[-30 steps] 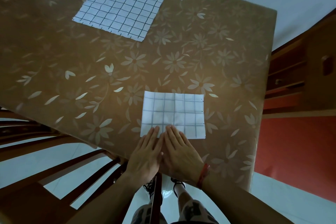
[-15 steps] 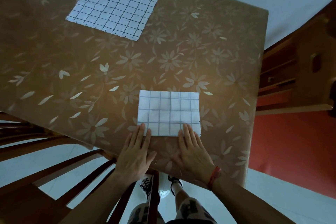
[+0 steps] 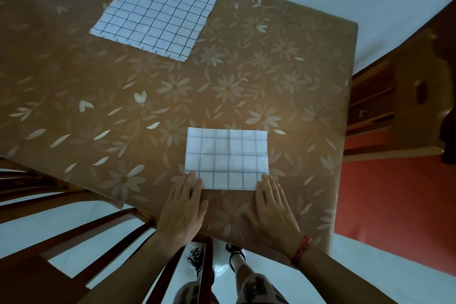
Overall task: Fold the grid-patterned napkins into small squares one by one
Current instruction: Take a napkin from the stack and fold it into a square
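A folded white napkin [image 3: 227,158] with a blue grid lies as a rectangle near the table's front edge. My left hand [image 3: 183,207] lies flat with its fingertips pressing the napkin's near left corner. My right hand [image 3: 272,210] lies flat too, its fingertips on the near right corner. An unfolded grid napkin [image 3: 160,7] lies spread out at the far side of the table.
The table [image 3: 98,96] wears a brown cloth with pale flowers. A dark wooden chair [image 3: 74,242] stands at its near left edge, under my arms. Wooden furniture [image 3: 394,111] stands to the right above a red floor.
My two hands started together at the middle of the napkin's near edge. They have slid apart along that edge to its two corners.
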